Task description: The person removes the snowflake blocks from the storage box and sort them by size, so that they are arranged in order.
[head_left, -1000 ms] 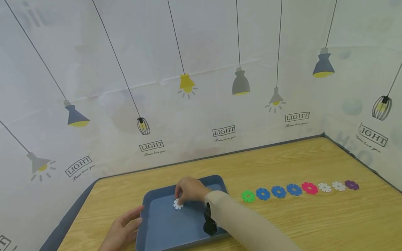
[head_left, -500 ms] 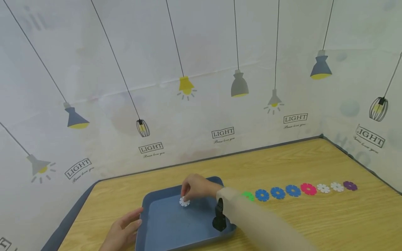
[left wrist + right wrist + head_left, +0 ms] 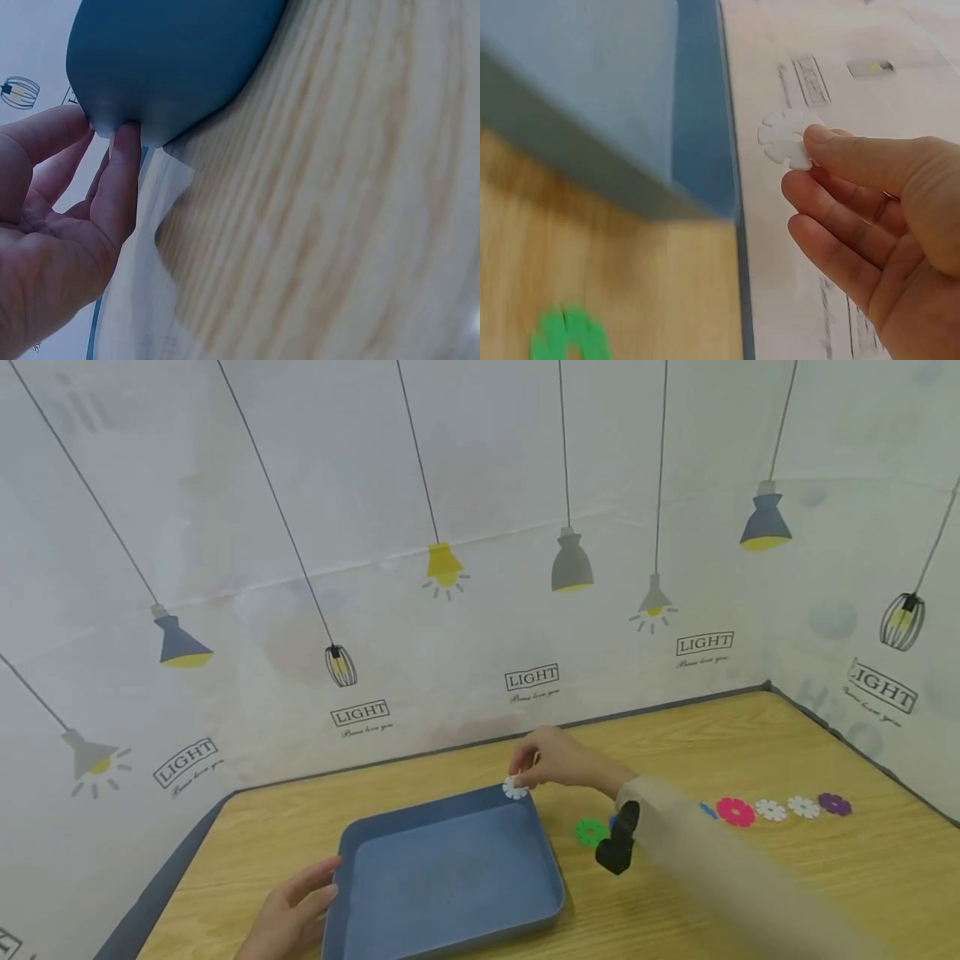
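My right hand (image 3: 562, 762) pinches a white notched plastic disc (image 3: 515, 788) between thumb and fingertips, over the far right corner of the blue tray (image 3: 450, 885). In the right wrist view the disc (image 3: 784, 139) stands out beyond the thumb, its notched edge showing. The left hand (image 3: 288, 910) rests its fairly straight fingertips against the tray's left side. From the left wrist, thumb and fingers touch the tray's outer wall (image 3: 165, 60). Nothing lies on the visible tray floor.
Right of the tray, notched discs lie in a row: green (image 3: 591, 832), blue ones mostly hidden by the right forearm, pink (image 3: 736, 812), two white (image 3: 804, 807) and purple (image 3: 836, 804). The wooden table (image 3: 675, 735) ends at printed wall sheets (image 3: 465, 652).
The right hand has lifted the white disc from the tray floor and carried it right, to the far right corner. Its forearm now covers the blue discs. The left hand stays put.
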`<state>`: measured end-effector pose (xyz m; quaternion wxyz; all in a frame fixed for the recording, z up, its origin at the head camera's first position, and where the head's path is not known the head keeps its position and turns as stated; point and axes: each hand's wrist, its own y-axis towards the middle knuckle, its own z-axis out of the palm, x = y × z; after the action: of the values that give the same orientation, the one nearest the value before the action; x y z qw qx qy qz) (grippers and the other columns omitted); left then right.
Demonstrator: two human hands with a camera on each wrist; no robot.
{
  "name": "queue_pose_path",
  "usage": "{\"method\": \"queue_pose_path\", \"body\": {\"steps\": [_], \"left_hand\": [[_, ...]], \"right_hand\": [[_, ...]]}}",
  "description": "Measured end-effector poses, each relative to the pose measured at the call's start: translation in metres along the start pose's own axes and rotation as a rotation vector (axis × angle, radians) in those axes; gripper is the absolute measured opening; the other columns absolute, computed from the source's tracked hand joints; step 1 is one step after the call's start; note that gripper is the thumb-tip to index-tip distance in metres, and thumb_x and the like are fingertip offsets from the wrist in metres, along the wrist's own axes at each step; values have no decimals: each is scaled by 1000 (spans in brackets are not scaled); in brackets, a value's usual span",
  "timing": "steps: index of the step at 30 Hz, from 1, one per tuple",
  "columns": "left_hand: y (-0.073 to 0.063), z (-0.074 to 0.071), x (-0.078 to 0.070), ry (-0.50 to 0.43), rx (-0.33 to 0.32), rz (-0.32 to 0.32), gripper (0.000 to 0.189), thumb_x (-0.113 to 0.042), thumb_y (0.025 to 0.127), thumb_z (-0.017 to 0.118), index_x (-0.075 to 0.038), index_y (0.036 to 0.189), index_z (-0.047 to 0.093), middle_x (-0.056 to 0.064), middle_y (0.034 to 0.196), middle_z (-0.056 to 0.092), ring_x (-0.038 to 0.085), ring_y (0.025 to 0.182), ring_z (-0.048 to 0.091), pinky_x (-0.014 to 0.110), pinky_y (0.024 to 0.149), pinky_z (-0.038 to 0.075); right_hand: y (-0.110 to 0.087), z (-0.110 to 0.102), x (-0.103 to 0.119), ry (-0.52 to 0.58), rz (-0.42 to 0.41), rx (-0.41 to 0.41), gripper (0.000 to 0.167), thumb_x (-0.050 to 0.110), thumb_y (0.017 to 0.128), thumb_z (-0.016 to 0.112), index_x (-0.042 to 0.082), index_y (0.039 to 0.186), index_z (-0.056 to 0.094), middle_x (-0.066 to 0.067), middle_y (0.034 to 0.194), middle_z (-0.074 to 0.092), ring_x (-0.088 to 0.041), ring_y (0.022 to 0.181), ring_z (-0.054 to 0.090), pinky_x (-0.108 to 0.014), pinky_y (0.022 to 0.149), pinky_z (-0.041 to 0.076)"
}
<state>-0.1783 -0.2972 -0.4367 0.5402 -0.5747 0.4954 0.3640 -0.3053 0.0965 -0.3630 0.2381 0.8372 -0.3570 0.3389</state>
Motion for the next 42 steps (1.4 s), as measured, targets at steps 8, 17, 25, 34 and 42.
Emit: {"method": "queue_pose_path", "body": {"steps": [8,17,25,34,42], "left_hand": [[0,0,-1,12,-7,-7,57,-22,92,56,4,138,34,32,140,25,31,110,52,44,85,50],[1,3,0,-2,14,1,58,-22,92,56,3,139,33,32,139,28,30,107,55,43,85,50],[1,3,1,-7,-2,-3,57,-23,91,58,2,138,35,31,138,29,29,105,56,43,84,50],[2,3,1,-7,3,5,57,-23,91,58,2,138,35,31,138,30,28,105,56,43,84,50],[0,3,1,-14,-3,-4,58,-22,91,58,2,138,35,31,138,30,29,104,57,43,84,50]], "right_hand": [[-44,-45,-35,37,101,-91,9,7,81,69,0,86,67,-5,74,64,-20,65,62,-34,59,55],[-108,-88,-79,16,213,-180,18,10,82,67,-4,94,64,-7,79,65,-20,68,62,-40,62,55],[-167,-120,-117,-5,315,-250,31,17,84,67,-8,102,62,-9,83,64,-23,71,62,-37,63,55],[-226,-143,-155,-75,476,-350,47,31,85,65,-10,108,59,-9,86,66,-19,72,64,-32,61,55],[-269,-151,-178,-151,569,-506,54,32,85,66,-17,106,55,-14,84,66,-11,65,62,-32,56,55]]}}
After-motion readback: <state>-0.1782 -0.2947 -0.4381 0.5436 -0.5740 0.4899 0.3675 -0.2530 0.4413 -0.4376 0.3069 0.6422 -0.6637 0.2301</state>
